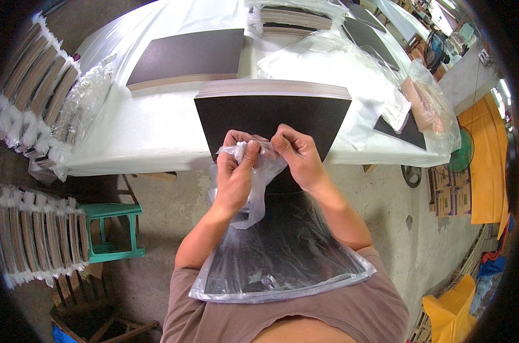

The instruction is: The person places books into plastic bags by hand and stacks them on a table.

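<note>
A thick stack of black sheets (259,114) with pale edges leans between the table edge and my torso. A clear plastic bag (294,251) covers its lower part, and the bag's closed end lies against my shirt. Bunched film from the bag's mouth is gripped in my left hand (236,171), thumb up, over the black face. Close beside it, my right hand (298,157) pinches at the edge of the same film with curled fingers. Its fingertips partly hide what they hold.
On the white-covered table (111,154) lie another black stack (188,54) and loose clear film (328,63). Wrapped stacks (39,234) stand at the left beside a green stool (113,211). A film-wrapped roll (422,103), cartons (451,191) and a green fan (461,150) are at the right.
</note>
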The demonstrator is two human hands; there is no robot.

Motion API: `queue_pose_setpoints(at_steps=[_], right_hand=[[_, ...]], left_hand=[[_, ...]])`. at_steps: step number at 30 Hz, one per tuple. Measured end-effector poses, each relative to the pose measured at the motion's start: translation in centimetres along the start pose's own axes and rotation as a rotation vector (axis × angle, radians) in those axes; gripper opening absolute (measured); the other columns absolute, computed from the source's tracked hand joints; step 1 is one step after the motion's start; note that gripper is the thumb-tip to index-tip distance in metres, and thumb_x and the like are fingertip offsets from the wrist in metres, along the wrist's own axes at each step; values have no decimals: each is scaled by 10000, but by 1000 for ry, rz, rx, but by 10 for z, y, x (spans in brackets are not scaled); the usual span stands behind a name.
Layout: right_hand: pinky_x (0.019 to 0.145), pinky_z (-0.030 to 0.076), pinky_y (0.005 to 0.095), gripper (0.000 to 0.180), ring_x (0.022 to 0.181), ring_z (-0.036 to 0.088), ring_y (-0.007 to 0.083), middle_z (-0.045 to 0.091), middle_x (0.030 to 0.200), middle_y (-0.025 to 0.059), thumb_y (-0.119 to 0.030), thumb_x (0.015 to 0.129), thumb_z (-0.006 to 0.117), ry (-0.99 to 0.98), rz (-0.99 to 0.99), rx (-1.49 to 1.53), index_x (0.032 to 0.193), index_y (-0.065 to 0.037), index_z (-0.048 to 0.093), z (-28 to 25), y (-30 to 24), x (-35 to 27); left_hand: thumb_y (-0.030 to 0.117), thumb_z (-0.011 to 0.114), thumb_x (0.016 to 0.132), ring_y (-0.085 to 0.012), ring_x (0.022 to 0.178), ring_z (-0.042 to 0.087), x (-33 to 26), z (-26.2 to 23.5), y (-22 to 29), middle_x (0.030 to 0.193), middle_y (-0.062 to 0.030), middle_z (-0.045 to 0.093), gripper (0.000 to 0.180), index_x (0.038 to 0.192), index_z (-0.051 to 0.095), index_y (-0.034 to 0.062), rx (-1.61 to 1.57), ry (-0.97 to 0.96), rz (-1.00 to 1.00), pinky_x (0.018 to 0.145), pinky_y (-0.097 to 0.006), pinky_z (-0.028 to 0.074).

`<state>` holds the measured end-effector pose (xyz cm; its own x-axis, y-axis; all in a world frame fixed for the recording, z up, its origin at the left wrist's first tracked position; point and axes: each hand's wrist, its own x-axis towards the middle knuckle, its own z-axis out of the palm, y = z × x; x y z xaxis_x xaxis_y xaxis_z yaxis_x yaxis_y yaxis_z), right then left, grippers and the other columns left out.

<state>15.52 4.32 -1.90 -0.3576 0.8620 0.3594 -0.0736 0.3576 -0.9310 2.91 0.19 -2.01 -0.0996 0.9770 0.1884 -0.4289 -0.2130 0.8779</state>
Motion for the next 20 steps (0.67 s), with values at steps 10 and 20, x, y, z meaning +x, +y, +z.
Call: queue_pose_setpoints(at_steps=[10,20], right_hand=[[397,353,216,218,435,419,64,431,529,-34,-340,817,525,294,328,867,750,-132,536,-68,-29,6],[419,370,174,392,505,448,48,497,717,-3,-434,778,551,-131,421,760,912,-66,533,-107,-16,-14]], left_hand=[[334,658,684,-103,720,500,-6,-62,1,828,-61,551,469,991,526,5,51,-653,-253,603,-224,387],[420,575,748,-229,739,554,-78,-102,41,841,-122,585,360,750,585,59,-193,-177,-127,700,-359,426]])
